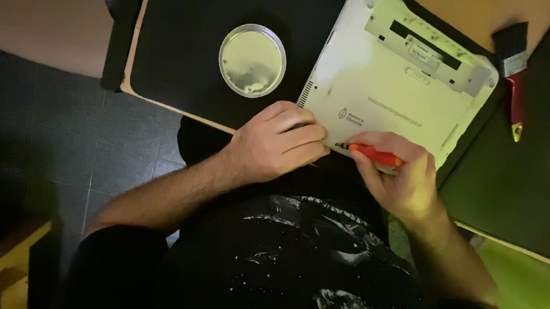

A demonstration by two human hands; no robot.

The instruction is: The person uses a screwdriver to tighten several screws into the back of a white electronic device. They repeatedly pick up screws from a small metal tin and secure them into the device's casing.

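While the white laptop (399, 86) lies upside down with its underside facing up, its near corner hangs just past the edge of the dark surface (180, 55), close to the person's body, which seems to put that edge within easy reach of both hands. The left hand (275, 145) rests flat on the near left corner of the casing, fingers curled over the rim, apparently pressing it down so it cannot slide or pivot. The right hand (402, 177) has its grip closed around the orange handle of a screwdriver (375, 155), held low and nearly level, with the thin metal tip pointing left at the near edge of the casing, right beside the left fingertips. Whether the tip sits in a screw head or in a seam is too small to tell.

A round, shallow metal lid or dish (252, 60) lies on the surface just left of the laptop, near enough to serve both hands. A paintbrush with a red handle (514, 73) lies well apart at the far right, untouched.
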